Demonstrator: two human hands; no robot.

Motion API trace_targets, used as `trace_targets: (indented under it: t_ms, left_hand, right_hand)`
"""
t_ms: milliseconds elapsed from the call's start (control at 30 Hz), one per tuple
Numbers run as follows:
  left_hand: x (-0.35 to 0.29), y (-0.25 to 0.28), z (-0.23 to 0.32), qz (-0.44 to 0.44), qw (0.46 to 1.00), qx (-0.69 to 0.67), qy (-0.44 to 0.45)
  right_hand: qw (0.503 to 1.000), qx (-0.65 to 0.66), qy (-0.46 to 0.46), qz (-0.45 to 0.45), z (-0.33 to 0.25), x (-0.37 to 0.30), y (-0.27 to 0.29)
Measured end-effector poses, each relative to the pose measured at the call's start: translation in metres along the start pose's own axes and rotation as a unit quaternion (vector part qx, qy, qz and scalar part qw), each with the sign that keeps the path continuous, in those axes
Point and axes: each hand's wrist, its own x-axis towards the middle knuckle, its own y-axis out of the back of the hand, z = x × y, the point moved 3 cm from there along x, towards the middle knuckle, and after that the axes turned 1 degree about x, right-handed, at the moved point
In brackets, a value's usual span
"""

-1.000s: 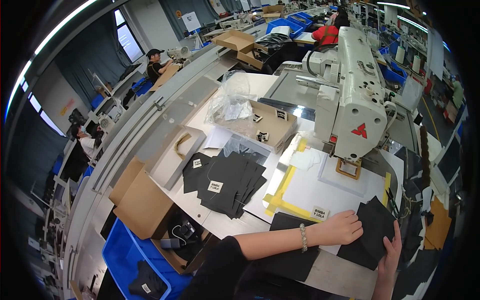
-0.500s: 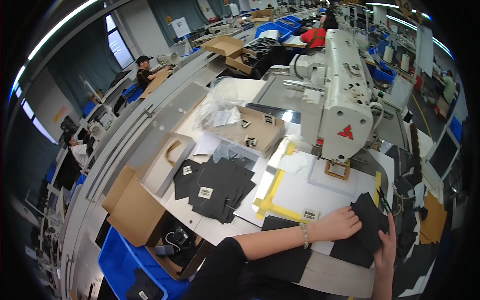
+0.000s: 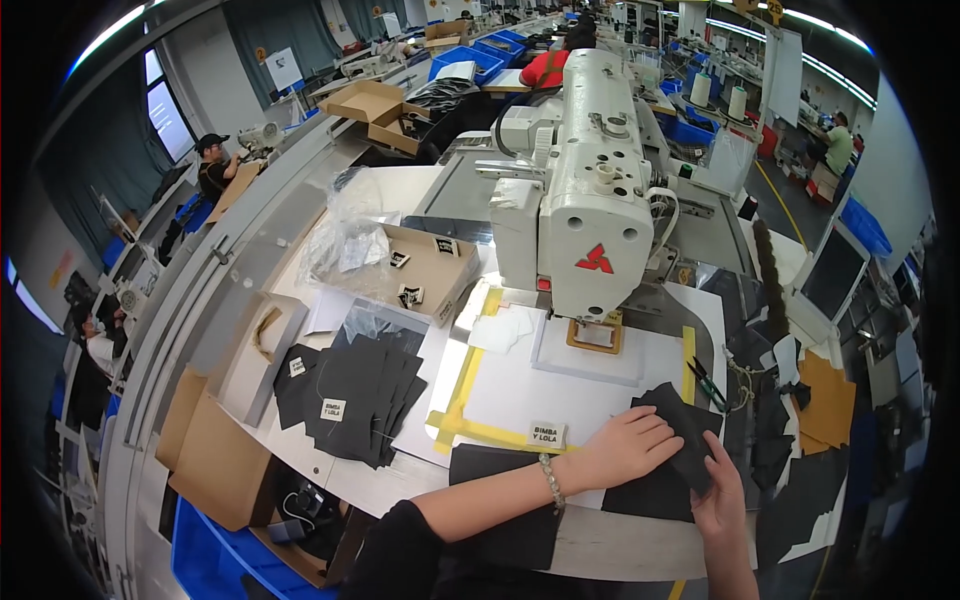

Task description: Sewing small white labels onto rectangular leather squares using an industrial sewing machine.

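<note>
A dark grey fabric piece (image 3: 680, 425) is raised at the right front of the sewing table. My left hand (image 3: 632, 445), with a beaded bracelet at its wrist, closes its fingers on the piece's left side. At the right edge, my right hand (image 3: 720, 490) pinches it between thumb and fingers. Another dark fabric piece (image 3: 640, 498) lies beneath, and a dark stack (image 3: 500, 480) is partly under my left forearm. Just beyond my hands lie dark-handled thread snips (image 3: 707, 385). A small pale label (image 3: 546, 434) rests on the white taped template (image 3: 490, 395).
A white sewing machine (image 3: 597, 200) stands ahead, its tan clamp frame (image 3: 594, 337) below the head. Left are fanned dark pieces (image 3: 365, 400), a tray with labels (image 3: 430, 270) and an open cardboard box (image 3: 215, 450). A monitor (image 3: 838, 265) and brown scraps (image 3: 822, 405) are right.
The whole view has shifted as my head turned right. My right hand has drawn away from the snips, and its extended index finger has come down onto the fabric piece.
</note>
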Motion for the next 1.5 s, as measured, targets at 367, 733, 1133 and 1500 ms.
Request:
trace_targets:
  t_ms: [367,733,1133,1500]
  left_hand:
    - [-0.034,0.014,-0.022,-0.126,0.978,0.021,-0.165]
    - [-0.016,0.018,-0.051,-0.086,0.959,0.122,-0.240]
    - [-0.024,0.006,-0.077,-0.172,0.953,0.117,-0.222]
    - [-0.023,0.011,-0.099,-0.134,0.959,0.148,-0.201]
  right_hand:
    - [0.940,-0.311,-0.025,-0.140,-0.019,0.016,0.009]
    - [0.923,-0.359,0.042,-0.130,-0.044,0.061,-0.009]
    - [0.929,-0.356,0.072,-0.067,-0.020,0.088,-0.001]
    - [0.867,-0.468,0.155,-0.069,-0.025,0.112,-0.019]
